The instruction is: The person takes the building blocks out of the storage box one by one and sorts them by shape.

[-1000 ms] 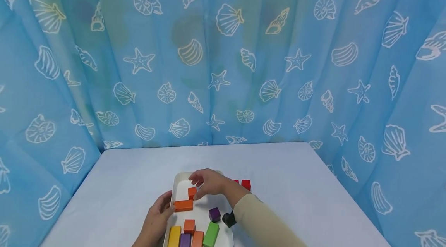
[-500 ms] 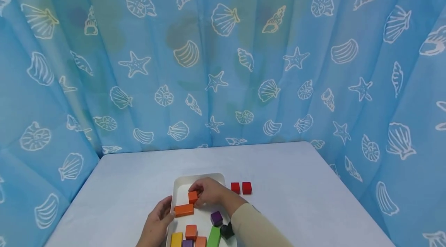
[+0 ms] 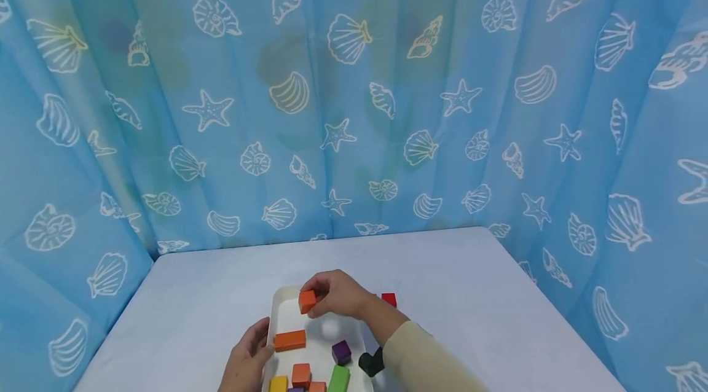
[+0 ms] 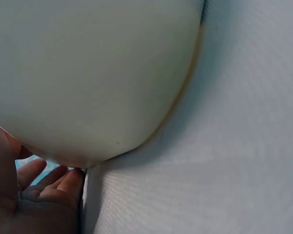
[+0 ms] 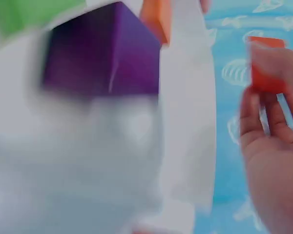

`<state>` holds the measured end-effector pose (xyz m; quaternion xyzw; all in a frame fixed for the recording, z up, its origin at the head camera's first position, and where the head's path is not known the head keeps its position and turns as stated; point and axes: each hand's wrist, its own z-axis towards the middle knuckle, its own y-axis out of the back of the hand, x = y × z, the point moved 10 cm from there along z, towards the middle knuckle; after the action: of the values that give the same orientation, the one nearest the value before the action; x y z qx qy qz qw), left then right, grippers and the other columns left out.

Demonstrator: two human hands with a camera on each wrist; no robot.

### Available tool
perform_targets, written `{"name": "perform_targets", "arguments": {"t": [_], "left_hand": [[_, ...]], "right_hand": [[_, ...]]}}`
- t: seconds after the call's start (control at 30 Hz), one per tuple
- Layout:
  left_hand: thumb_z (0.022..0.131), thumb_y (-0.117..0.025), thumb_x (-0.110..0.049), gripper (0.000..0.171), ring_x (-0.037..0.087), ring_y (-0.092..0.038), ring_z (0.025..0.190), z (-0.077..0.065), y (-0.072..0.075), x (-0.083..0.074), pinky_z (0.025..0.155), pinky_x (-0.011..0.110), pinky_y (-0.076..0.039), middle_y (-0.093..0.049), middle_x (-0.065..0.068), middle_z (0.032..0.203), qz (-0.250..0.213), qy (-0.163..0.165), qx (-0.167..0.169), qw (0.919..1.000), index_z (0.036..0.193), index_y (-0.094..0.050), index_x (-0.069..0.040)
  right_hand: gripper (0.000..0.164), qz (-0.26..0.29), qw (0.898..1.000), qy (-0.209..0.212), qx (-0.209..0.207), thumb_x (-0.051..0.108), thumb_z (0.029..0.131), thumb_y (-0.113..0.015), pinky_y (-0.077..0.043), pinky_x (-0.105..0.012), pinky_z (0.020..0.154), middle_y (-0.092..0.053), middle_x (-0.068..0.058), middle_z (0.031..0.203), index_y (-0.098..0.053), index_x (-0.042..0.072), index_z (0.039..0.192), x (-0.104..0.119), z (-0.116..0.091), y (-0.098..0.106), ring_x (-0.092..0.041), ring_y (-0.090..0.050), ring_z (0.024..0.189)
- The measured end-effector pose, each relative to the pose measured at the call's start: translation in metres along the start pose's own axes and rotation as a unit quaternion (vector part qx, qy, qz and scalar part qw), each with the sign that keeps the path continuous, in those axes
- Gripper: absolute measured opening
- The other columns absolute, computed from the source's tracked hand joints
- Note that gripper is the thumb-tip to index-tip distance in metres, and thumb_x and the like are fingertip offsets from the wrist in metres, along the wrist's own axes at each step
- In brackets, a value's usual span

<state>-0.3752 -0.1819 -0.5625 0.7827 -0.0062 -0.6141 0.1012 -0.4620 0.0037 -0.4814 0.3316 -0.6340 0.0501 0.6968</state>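
An orange cube block (image 3: 306, 301) is pinched between the thumb and fingers of my right hand (image 3: 340, 294), over the far part of the white tray (image 3: 284, 306). The right wrist view shows the same orange block (image 5: 267, 80) in the fingertips. My left hand (image 3: 247, 358) holds the tray's left side, thumb at the rim and fingers along the outside; the left wrist view shows the left hand (image 4: 49, 204) against the tray's outer wall (image 4: 102, 87). A long orange block (image 3: 290, 340) lies in the tray near the left thumb.
Also in the tray are a purple cube (image 3: 341, 352), an orange cube (image 3: 301, 375), a green block (image 3: 339, 378) and a yellow block (image 3: 279, 384). A red cube (image 3: 389, 299) sits on the table beyond the right forearm. A black object (image 3: 370, 363) shows by the right sleeve.
My right hand reached down to the orange cube, took hold of it and lifted it off the tray floor. The left hand stays at the tray's left side.
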Motion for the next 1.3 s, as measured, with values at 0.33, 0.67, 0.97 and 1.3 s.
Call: {"name": "perform_targets", "arguments": {"t": [0.33, 0.67, 0.97, 1.3], "left_hand": [[0.103, -0.056, -0.001, 0.062, 0.051, -0.036, 0.15, -0.001, 0.004, 0.001, 0.115, 0.064, -0.039, -0.038, 0.031, 0.163, 0.018, 0.005, -0.004, 0.9998, 0.161, -0.035, 0.004], [0.105, -0.048, 0.001, 0.06, 0.051, -0.033, 0.151, -0.003, 0.012, -0.002, 0.116, 0.067, -0.036, -0.034, 0.031, 0.165, 0.021, 0.011, -0.001, 0.9997, 0.163, -0.032, 0.004], [0.107, -0.048, 0.0, 0.061, 0.052, -0.031, 0.152, -0.001, 0.007, -0.002, 0.117, 0.068, -0.034, -0.032, 0.031, 0.166, 0.029, 0.016, 0.002, 0.9995, 0.164, -0.029, 0.005], [0.107, -0.047, -0.001, 0.062, 0.052, -0.032, 0.151, -0.002, -0.007, 0.001, 0.116, 0.069, -0.034, -0.032, 0.03, 0.166, 0.015, 0.022, 0.018, 0.9995, 0.165, -0.028, 0.004]], "right_hand": [[0.046, -0.032, 0.994, -0.037, -0.1, 0.003, 0.081, -0.09, -0.062, -0.044, 0.092, -0.07, -0.001, 0.115, -0.075, 0.014, 0.123, -0.064, -0.061, 0.112, -0.027, -0.063, 0.108], [0.045, -0.039, 0.983, -0.096, -0.153, 0.0, 0.08, -0.09, -0.063, -0.041, 0.088, -0.068, -0.003, 0.115, -0.075, 0.014, 0.12, -0.133, -0.094, 0.16, -0.029, -0.061, 0.11], [0.045, -0.06, 0.983, -0.093, -0.147, 0.001, 0.08, -0.09, -0.063, -0.04, 0.087, -0.067, -0.002, 0.115, -0.075, 0.016, 0.12, -0.127, -0.085, 0.159, -0.028, -0.061, 0.11], [0.045, -0.088, 0.979, -0.103, -0.154, 0.002, 0.08, -0.091, -0.063, -0.039, 0.086, -0.067, -0.001, 0.113, -0.075, 0.018, 0.119, -0.138, -0.095, 0.165, -0.026, -0.062, 0.107]]}}
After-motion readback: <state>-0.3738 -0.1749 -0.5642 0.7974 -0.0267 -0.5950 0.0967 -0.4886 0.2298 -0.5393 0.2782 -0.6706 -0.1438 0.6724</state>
